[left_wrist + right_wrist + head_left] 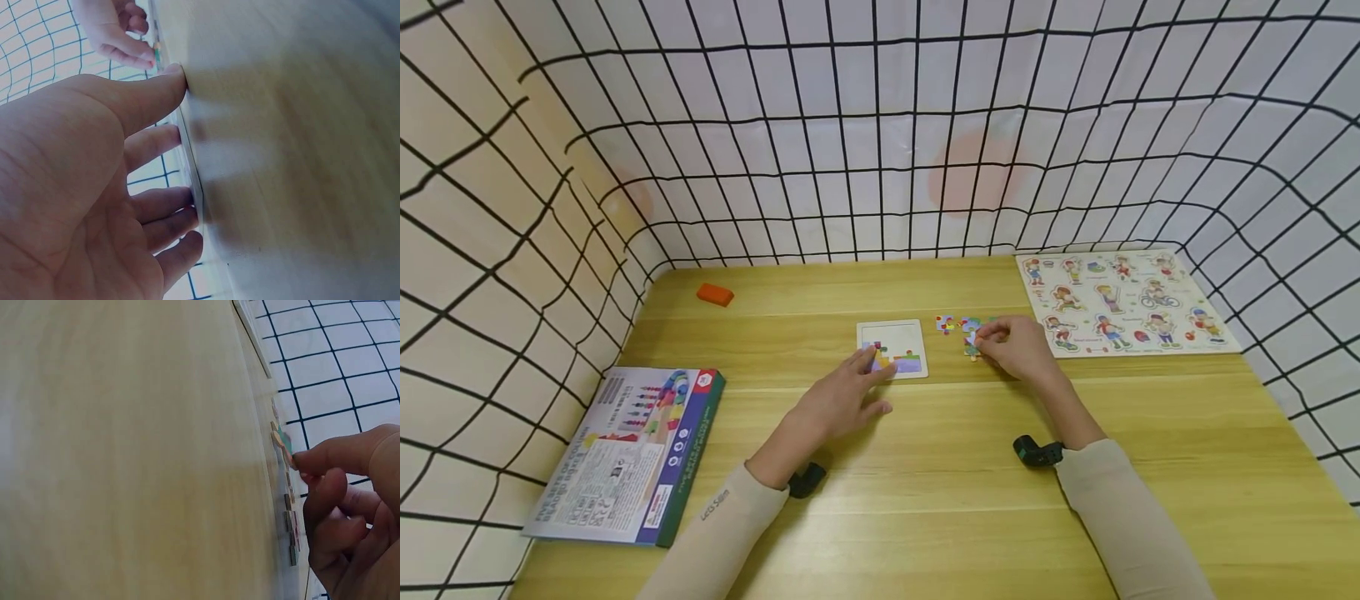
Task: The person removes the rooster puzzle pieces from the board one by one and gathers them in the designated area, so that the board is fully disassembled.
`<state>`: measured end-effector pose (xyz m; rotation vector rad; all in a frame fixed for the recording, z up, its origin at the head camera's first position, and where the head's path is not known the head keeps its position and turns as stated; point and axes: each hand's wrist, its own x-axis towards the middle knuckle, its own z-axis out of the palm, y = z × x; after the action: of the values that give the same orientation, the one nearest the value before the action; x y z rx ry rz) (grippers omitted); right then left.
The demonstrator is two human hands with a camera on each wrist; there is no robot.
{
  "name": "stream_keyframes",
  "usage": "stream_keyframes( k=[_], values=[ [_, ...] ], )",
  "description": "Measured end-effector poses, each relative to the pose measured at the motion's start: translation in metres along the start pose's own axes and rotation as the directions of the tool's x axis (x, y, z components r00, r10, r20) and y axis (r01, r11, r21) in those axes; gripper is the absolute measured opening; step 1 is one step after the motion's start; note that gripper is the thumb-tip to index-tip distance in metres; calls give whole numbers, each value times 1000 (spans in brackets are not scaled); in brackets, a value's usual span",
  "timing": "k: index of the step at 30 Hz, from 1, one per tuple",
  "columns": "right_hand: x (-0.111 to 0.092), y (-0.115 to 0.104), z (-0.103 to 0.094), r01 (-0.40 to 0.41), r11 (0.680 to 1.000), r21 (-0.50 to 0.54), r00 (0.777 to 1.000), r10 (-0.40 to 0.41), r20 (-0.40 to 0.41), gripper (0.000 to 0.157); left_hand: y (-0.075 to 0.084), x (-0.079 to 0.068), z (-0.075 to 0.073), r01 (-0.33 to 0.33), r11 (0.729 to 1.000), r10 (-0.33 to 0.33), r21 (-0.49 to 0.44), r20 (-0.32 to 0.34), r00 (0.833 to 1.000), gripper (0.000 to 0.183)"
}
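A small white jigsaw tray lies mid-table, its lower part filled with colourful pieces. My left hand rests on its left and near side, fingers fairly straight; the left wrist view shows the thumb and fingertips at the tray's edge. To the tray's right, my right hand pinches a jigsaw piece between thumb and finger, tilted up from the table. Loose jigsaw pieces lie beside that hand, some partly hidden behind its fingers.
At the back right lies a wooden puzzle board with figures of children. A boxed bead set lies at the left edge, and an orange block at the back left. Black wire mesh borders the back and sides.
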<state>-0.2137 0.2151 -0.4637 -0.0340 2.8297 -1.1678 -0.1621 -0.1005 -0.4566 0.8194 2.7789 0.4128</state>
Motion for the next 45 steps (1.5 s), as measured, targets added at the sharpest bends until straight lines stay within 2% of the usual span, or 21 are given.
stream_keyframes(
  k=[15, 27, 33, 38, 45],
  values=[
    [4, 6, 1, -26, 998, -53, 996, 30, 82, 21, 2, -2, 3, 25, 999, -25, -24, 27, 999, 64],
    [0, 4, -4, 21, 1000, 2, 999, -21, -23, 35, -1, -4, 4, 3, 999, -3, -35, -5, 1000, 64],
    [4, -8, 6, 56, 998, 20, 997, -55, -45, 43, -2, -2, 2, -5, 1000, 5, 14, -23, 1000, 64],
    [7, -23, 18, 58, 996, 68, 998, -56, -35, 41, -1, -3, 0, 2, 999, -2, 32, -12, 1000, 65],
    [10, -42, 39, 97, 992, 77, 995, -96, -13, 43, 4, -12, 1, -34, 997, 35, 73, -9, 999, 71]
  ],
)
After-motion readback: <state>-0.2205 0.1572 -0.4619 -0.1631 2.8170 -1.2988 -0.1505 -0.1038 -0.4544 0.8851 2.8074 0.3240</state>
